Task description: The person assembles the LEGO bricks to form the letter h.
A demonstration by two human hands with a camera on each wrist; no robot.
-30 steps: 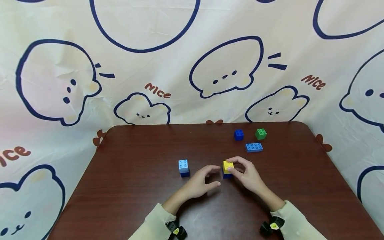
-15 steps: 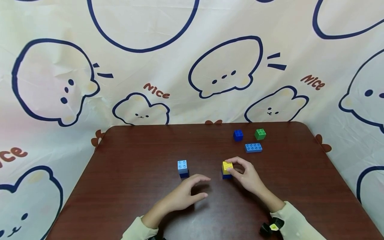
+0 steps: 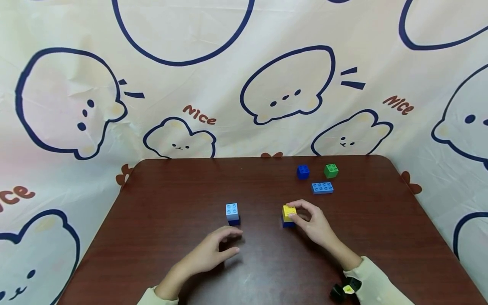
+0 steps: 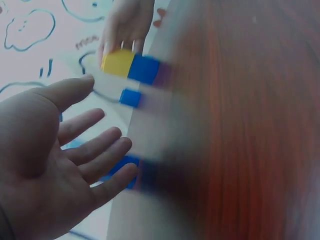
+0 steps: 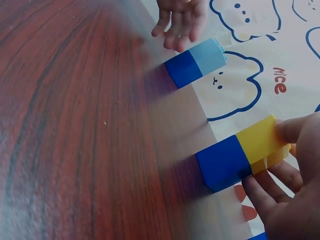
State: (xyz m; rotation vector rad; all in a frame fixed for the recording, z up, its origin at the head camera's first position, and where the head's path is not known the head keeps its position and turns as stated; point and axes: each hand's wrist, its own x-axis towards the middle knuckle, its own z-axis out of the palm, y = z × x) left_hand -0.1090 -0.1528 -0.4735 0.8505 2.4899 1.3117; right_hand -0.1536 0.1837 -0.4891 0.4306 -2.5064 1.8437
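Pinching the yellow brick [image 3: 287,214] right of centre, the right grip [image 3: 314,222] lies farther from the left-of-centre light-blue brick [image 3: 231,212] than the spread left grip [image 3: 207,252].

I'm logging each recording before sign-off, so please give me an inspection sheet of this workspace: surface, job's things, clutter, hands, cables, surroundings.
Surface: dark brown wood-grain table, with a pale sheen toward the near side.
Job's things: two upright two-block stacks; yellow block on a dark blue base, light blue block on a navy base.
Clutter: three loose blocks toward the far right: small blue block, green block, long blue block.
Hands: right hand pinches the yellow block; left hand holds nothing, near the light blue stack.
Cables: nothing seen.
Surroundings: pale cloth with navy cartoon outlines and "Nice" lettering behind the table.
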